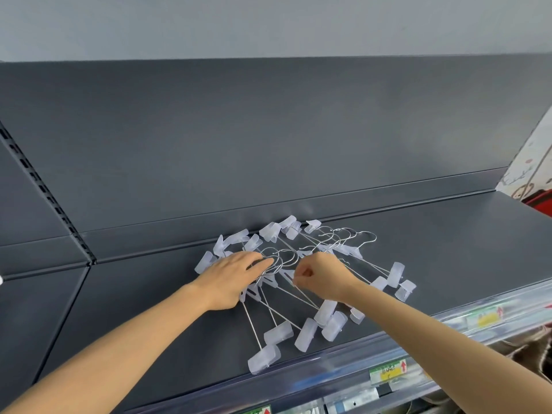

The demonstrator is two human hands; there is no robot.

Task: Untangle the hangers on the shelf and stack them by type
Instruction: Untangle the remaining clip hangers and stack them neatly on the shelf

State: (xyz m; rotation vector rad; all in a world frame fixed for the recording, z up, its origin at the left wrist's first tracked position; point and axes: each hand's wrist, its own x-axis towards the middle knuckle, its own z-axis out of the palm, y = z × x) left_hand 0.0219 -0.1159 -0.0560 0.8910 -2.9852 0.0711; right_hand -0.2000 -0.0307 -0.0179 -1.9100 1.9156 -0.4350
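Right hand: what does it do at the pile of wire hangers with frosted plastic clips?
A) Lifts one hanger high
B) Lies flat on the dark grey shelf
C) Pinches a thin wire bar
C: the right hand holds, in a pinch grip of thumb and fingers, a thin wire bar in the pile of wire hangers with frosted plastic clips.

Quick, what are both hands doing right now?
Left hand: open, fingers flat on the hangers.
Right hand: pinching a hanger wire.
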